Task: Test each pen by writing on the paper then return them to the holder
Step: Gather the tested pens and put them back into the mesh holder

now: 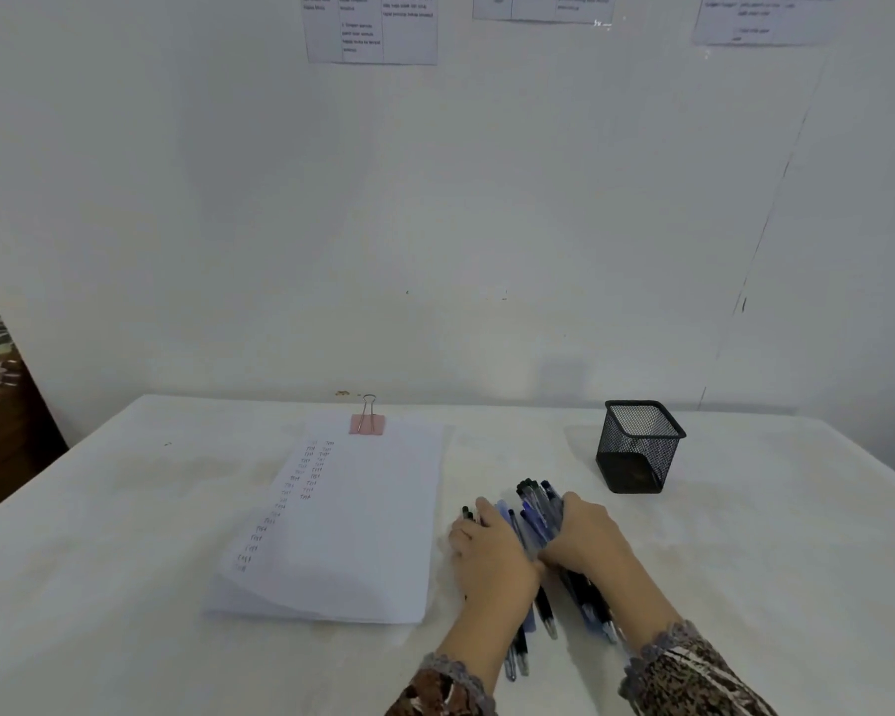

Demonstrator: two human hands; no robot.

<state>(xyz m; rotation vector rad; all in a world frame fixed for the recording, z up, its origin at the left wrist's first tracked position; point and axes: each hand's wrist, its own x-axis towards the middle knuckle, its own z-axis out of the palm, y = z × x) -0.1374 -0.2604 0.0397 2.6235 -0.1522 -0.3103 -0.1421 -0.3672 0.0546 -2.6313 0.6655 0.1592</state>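
We curl our left hand (pixel 489 547) and right hand (pixel 590 540) round the pens (pixel 536 511), pressing the bundle between them on the table (pixel 125 509). The pens lie right of the paper (pixel 352 519). The holder (pixel 639 447) stands upright beyond them, apart.

Blue and black pens (pixel 536 511) lie bundled between the white paper (pixel 378 519), written in columns, and the upright black mesh holder (pixel 636 452).
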